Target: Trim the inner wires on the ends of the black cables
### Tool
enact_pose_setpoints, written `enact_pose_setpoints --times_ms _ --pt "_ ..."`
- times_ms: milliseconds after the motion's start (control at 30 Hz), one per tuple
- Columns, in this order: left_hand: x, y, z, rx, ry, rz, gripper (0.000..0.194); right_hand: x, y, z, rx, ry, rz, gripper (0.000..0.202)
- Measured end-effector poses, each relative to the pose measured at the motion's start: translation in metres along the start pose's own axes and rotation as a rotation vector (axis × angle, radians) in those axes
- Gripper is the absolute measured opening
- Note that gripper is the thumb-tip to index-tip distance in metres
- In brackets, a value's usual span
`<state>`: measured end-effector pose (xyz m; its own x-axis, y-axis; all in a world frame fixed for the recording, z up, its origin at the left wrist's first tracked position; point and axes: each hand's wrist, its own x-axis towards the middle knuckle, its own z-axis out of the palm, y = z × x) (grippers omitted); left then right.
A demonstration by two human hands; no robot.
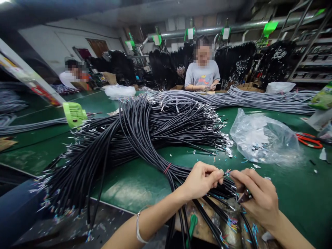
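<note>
At the near right of the green bench [129, 193], beside a tied bundle of black cables [155, 157], the left hand [207, 175] pinches a cable end whose coloured wires [228, 171] project rightward. The right hand [259, 192] grips a dark metal tool [245, 197]; whether its fingertips also hold a wire cannot be told. The step appears to be separating these wires, and the next move calls for a steady left pinch.

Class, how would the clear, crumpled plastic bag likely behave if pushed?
The clear, crumpled plastic bag is probably floppy, as its thin film sags in folds. It may be light for its size, since pale scraps show inside.
</note>
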<state>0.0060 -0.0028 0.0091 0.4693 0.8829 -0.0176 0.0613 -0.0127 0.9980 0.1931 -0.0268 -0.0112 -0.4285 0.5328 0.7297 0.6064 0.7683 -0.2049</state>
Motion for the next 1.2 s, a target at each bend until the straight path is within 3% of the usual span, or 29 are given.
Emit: enact_pose_setpoints --times_ms 133,333,467,600,700,800,867,967,1100,1133,1200 --pt "-0.001 0.003 -0.003 0.010 -0.012 -0.035 0.047 0.004 0.005 -0.001 0.060 -0.036 0.022 0.032" --pt "0.001 0.004 -0.006 0.009 -0.017 -0.052 0.040 0.017 -0.006 -0.004 0.365 -0.137 0.314 0.012" --pt "0.004 0.001 -0.005 -0.102 -0.027 -0.074 0.043 0.021 -0.005 -0.004 0.467 -0.265 0.416 0.017" --pt "0.007 -0.004 -0.002 -0.182 0.049 -0.064 0.044 0.019 0.002 0.003 0.460 -0.178 0.650 0.017" --pt "0.009 -0.007 -0.001 -0.204 0.047 -0.044 0.044 0.018 0.001 0.006 0.679 -0.169 0.778 0.019" --pt "0.009 -0.007 -0.002 -0.196 0.012 -0.029 0.045 0.017 -0.004 0.005 0.751 -0.213 0.706 0.015" --pt "0.009 -0.005 -0.003 -0.169 -0.034 -0.045 0.046 0.016 -0.004 0.002 0.574 -0.218 0.553 0.004" --pt "0.007 -0.002 -0.004 -0.121 -0.089 -0.074 0.048 0.014 0.004 -0.006 0.234 -0.170 0.387 0.018" --pt "0.004 -0.001 -0.005 -0.126 -0.084 -0.063 0.049 0.015 0.012 -0.016 0.053 0.115 0.526 0.009" --pt "0.004 -0.002 -0.005 -0.129 -0.079 -0.060 0.049 0.017 0.011 -0.017 0.064 0.134 0.536 0.006" --pt "0.004 -0.002 -0.005 -0.135 -0.069 -0.054 0.049 0.020 0.006 -0.016 0.171 0.016 0.458 0.003"
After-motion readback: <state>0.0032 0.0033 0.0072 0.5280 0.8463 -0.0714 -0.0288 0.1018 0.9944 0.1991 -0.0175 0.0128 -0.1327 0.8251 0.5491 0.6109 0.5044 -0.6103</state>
